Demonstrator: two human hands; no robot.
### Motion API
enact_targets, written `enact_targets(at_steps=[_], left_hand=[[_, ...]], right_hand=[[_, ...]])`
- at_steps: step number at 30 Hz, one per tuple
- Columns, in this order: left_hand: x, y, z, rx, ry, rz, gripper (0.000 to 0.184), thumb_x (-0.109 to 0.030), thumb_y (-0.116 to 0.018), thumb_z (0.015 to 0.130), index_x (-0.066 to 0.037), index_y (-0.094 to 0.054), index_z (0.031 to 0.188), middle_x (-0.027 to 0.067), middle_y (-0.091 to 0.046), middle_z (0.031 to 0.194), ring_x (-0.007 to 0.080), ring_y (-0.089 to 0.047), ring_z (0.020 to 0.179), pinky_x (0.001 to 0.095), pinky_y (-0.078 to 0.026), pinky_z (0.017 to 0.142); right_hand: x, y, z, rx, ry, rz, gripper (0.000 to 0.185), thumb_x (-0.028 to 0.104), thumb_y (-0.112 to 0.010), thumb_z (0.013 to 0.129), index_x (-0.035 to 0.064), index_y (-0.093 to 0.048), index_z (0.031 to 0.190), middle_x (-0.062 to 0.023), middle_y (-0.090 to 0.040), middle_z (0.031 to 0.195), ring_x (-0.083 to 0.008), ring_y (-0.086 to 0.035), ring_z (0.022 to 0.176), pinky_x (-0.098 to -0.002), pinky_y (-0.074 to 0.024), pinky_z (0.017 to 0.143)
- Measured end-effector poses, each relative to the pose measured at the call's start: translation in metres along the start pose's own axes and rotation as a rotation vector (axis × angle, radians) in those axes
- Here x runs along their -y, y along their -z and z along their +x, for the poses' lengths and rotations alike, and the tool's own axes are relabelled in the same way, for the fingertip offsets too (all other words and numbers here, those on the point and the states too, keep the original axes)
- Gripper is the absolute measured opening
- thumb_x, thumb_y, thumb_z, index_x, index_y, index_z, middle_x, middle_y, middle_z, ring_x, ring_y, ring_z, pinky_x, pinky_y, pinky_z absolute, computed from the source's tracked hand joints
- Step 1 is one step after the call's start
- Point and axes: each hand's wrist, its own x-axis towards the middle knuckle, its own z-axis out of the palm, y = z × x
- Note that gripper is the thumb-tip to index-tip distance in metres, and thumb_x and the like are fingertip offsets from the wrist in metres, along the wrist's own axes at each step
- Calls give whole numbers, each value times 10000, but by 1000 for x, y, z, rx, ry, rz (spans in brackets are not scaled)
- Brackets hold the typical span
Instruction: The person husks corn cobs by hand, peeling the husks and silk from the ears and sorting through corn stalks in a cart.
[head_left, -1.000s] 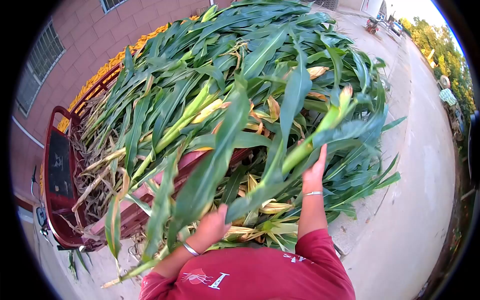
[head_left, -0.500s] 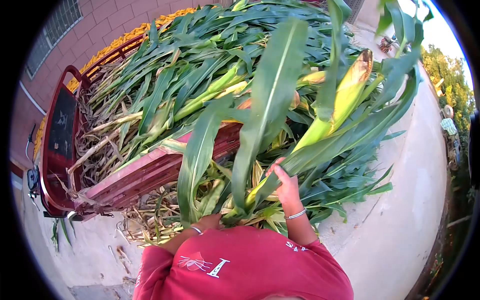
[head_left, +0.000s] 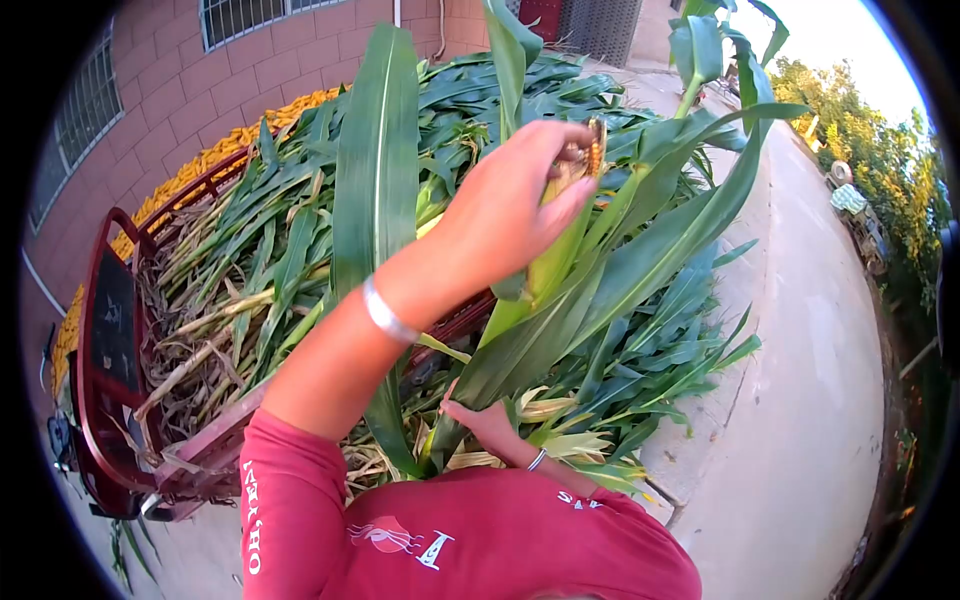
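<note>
A green corn stalk [head_left: 505, 316] with long broad leaves [head_left: 378, 160] leans upward in front of my body. My left hand [head_left: 525, 195] reaches across to the top of its ear of corn [head_left: 552, 272], fingers closed around the tip. A strip of yellow-orange kernels shows at the tip beside my fingertips; the rest of the ear is in green husk. Lower down, near my waist, my right hand [head_left: 487, 425] is closed around the stalk and a leaf base. The lower end of the stalk is hidden by leaves and my shirt.
A red cart [head_left: 110, 340] at left is heaped with cut green stalks [head_left: 240, 240] and dry ones. More leafy stalks [head_left: 650, 350] lie right of me on concrete paving [head_left: 790, 400]. Yellow corn cobs [head_left: 200, 165] line the brick wall [head_left: 250, 60] behind.
My left hand has risen from beside my waist to the ear's tip and closed on it. My right hand has shifted lower and left along the stalk. Kernels now show at the tip.
</note>
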Motion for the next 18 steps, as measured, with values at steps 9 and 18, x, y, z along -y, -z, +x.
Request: enact_targets(at_steps=[9,18], left_hand=[[77,-14,40,333,770,-786,381,-344,-517,950,5,-563,1097,50,-616,963,129,-571,882,299,-461,820],[71,-8,-13,90,651,-826,285,-284,-450,1007,-23,-550,1061,-4,-557,928,65,-504,847,237,-438,797]], right_hand=[[-22,-16,10,168,-3,69,176,53,-663,813,52,-549,946,-33,-585,874,-136,-581,836,-298,-463,774],[-53,24,9,114,-119,-128,514,336,-761,784,14,-611,1155,-83,-646,1102,-183,-607,959,-315,-468,862]])
